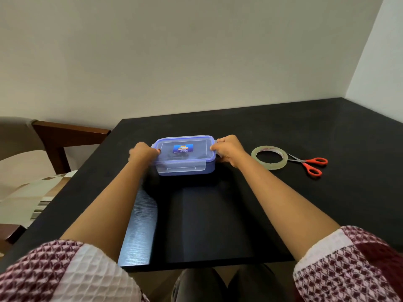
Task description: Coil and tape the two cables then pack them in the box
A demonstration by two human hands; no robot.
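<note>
Past the checked sleeves (65, 275), the left hand (142, 152) and right hand (226, 150) grip the short ends of the wide box (185, 170) between them.

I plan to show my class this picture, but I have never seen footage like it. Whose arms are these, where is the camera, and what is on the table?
There is no machine here. A person wears a camera on the head, so this single view looks forward and down along their own arms. The left hand and right hand each grip one end of a blue box, whose clear lid is on. Something dark shows through the lid, too blurred to name. The box sits on a black table. To its right lie a roll of clear tape and red-handled scissors, both untouched.
</note>
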